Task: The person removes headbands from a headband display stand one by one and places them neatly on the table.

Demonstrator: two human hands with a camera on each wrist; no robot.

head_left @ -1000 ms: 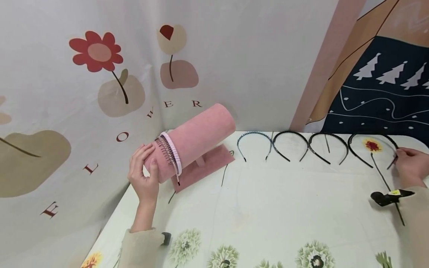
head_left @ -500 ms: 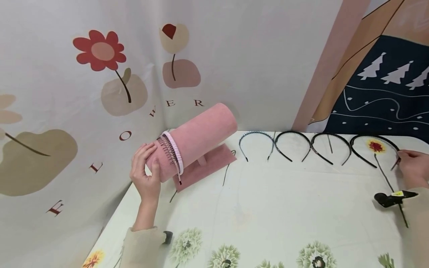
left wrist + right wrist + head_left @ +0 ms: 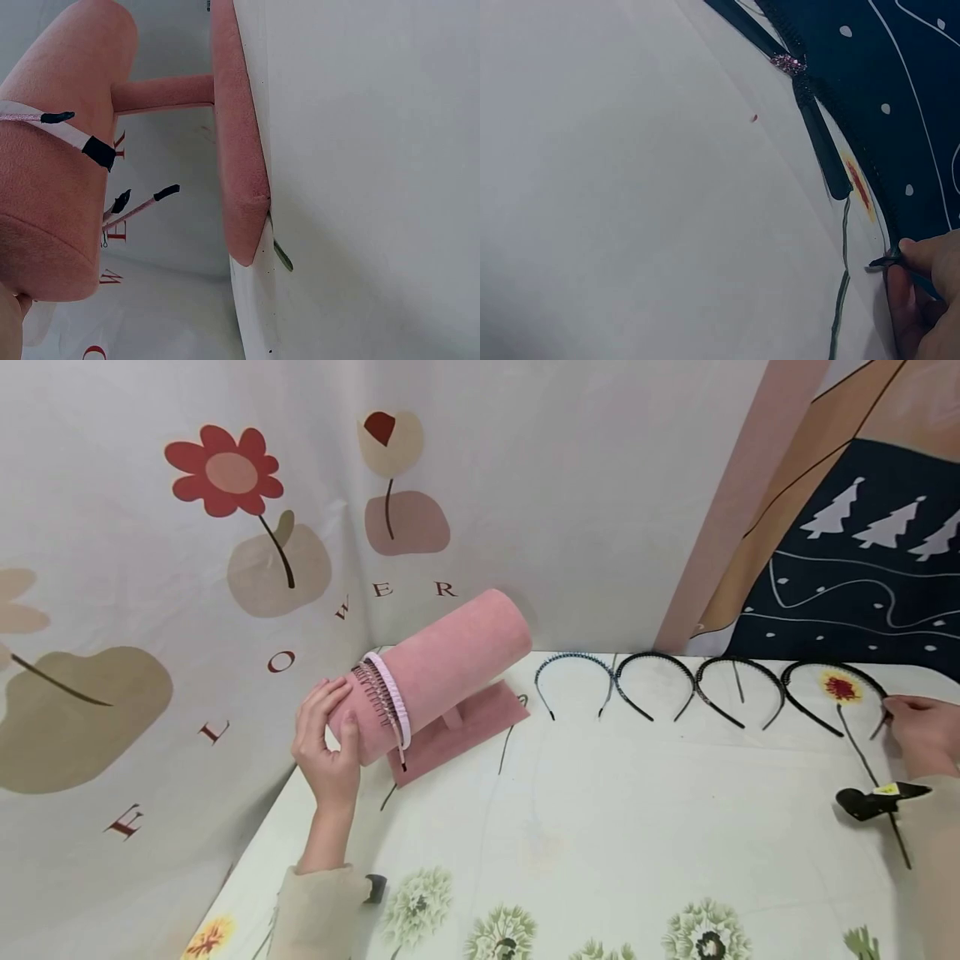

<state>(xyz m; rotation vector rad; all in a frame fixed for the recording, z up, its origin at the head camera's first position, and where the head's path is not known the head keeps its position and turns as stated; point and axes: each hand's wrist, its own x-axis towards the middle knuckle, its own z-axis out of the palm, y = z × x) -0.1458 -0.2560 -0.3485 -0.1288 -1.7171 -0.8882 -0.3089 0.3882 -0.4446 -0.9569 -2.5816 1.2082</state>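
Note:
A pink plush headband stand (image 3: 457,643), a padded cylinder on a flat base, leans at the left of the table. My left hand (image 3: 327,747) grips its near end, thumb on one side and fingers over the other. Just beyond my fingers, a pale lilac headband (image 3: 392,702) and thin toothed headbands (image 3: 372,695) encircle the cylinder. At the far right, my right hand (image 3: 924,733) pinches one tip of a black headband (image 3: 813,711), which stays at the table's back edge. In the right wrist view, thumb and finger (image 3: 922,255) meet at that dark tip.
Left of the held band lie two more black headbands (image 3: 738,720) (image 3: 633,707) and a blue toothed one (image 3: 542,697), in a row along the back edge. A printed cloth wall (image 3: 585,527) rises directly behind. Flowers are printed on the white tabletop (image 3: 600,810).
The right hand and the black headband tip have shifted very slightly left. My left hand keeps its grip on the stand. The head view has turned a little.

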